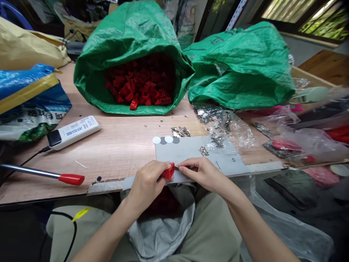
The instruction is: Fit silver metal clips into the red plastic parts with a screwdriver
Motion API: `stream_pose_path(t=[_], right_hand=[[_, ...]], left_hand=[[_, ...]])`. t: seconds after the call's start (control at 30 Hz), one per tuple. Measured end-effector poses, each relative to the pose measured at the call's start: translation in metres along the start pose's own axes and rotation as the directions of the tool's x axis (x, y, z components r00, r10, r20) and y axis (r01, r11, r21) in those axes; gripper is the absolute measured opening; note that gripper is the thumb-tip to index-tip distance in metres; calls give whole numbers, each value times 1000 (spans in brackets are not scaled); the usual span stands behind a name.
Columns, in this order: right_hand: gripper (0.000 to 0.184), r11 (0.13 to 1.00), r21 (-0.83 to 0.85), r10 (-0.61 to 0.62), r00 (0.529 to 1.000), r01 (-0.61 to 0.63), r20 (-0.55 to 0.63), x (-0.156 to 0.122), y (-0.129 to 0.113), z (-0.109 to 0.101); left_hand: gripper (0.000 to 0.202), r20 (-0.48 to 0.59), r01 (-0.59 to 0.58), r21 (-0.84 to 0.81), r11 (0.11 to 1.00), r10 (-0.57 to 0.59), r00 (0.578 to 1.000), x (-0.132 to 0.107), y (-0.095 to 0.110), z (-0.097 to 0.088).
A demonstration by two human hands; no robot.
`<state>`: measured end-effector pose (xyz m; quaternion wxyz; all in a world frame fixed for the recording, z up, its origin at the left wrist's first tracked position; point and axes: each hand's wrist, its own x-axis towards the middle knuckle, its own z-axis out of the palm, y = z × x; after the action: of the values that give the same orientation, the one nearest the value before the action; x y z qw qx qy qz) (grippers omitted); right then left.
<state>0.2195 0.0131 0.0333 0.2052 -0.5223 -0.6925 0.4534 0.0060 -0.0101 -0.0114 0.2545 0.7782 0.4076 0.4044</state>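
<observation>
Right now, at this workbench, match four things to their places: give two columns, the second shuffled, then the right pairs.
1 small red plastic part
2 white handheld device
3 red-tipped metal rod
4 loose red parts

A inside the open green sack
B near the table's front edge, far left
C gripped by the left hand, close to the right hand
D beside the blue bag

Pairs: 1-C, 2-D, 3-B, 4-A
</observation>
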Motion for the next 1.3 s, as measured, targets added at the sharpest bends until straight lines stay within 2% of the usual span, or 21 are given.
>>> stream_pose_path(t=[0.17,0.33,0.4,0.9,1.07,1.3], right_hand=[[25,988,-135,-70,998,67,-11,-1,-7,0],[26,994,7,-108,994,108,3,-1,5,1],[26,992,13,-124,992,124,-11,-2,8,3],[26,984,-160,-85,994,74,-67,-5,-4,6],[25,952,-298,-94,992,65,-83,-4,-10,10],[22,922,-385,-82,992,39,-94,-3,-17,13]], left_hand=[[30,6,1,-7,1000,-1,1000,1,0,1],[30,-33,41,36,999,-39,999,0,1,3],[30,-55,35,49,998,-33,998,-1,1,3],[16,-30,58,98,993,-55,998,2,5,1],[15,-27,1,137,991,3,1000,4,5,1],[16,-11,-48,161,986,51,999,4,5,0]])
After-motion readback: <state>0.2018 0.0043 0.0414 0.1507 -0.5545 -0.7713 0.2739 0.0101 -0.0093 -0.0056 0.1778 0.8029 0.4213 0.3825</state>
